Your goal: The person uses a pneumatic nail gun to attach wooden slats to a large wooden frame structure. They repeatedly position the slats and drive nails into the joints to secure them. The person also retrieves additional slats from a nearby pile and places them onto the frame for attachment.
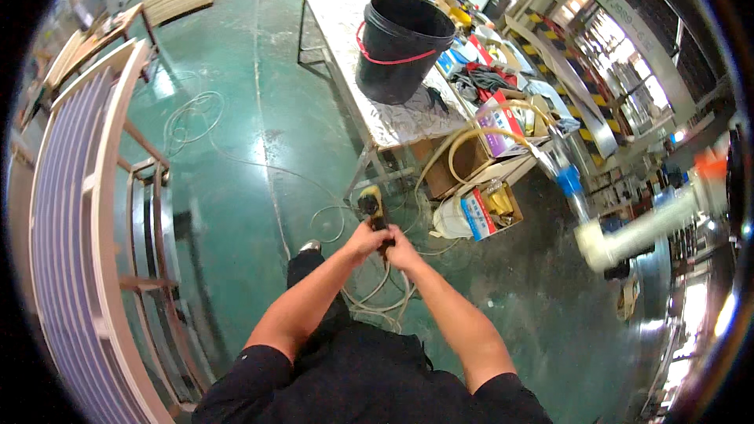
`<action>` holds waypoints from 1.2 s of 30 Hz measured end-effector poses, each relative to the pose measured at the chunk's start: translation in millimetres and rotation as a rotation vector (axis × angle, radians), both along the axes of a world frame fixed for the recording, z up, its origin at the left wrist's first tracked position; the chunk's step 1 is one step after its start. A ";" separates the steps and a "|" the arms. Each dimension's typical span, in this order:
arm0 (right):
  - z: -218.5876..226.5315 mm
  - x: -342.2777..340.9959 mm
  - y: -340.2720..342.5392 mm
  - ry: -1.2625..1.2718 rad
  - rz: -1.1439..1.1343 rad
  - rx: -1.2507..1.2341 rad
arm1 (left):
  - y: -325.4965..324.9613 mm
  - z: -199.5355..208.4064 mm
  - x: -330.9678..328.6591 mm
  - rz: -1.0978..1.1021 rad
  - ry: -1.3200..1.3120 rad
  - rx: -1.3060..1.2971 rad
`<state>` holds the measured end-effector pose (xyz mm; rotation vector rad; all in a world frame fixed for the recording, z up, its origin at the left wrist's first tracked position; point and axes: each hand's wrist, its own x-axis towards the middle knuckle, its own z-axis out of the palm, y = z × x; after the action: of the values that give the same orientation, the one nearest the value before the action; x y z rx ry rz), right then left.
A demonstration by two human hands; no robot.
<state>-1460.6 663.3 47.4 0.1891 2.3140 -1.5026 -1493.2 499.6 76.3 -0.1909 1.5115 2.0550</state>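
In front of my body both hands meet on a yellow-and-black hand tool [370, 201], whose exact kind is too small to make out. My left hand [364, 242] is closed round its dark lower part. Close beside it, my right hand [402, 251] is closed on the same end. The tool's yellow end points away from me, over the floor near the table's leg. Below my hands, a pale hose [377, 298] hangs and lies in loops; where it joins the tool is hidden by my fingers.
Ahead stands a white table [334, 12] with a black bucket [404, 47] with a red handle. Under and beside it sit a white tub [453, 218] and cartons [503, 206]. A pale robot arm [644, 239] reaches in from the right. A slatted rack [86, 188] stands left. Hose coils [192, 118] cross the green floor.
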 end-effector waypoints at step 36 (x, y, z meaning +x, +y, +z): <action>-61.0 290.8 -45.1 -0.288 -0.459 0.373 | -16.7 -199.4 -50.1 -1.349 0.084 -0.726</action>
<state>-1169.8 618.3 -13.6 1.0240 2.3830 -1.1058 -1543.3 482.9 -123.1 0.5236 1.6357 0.4462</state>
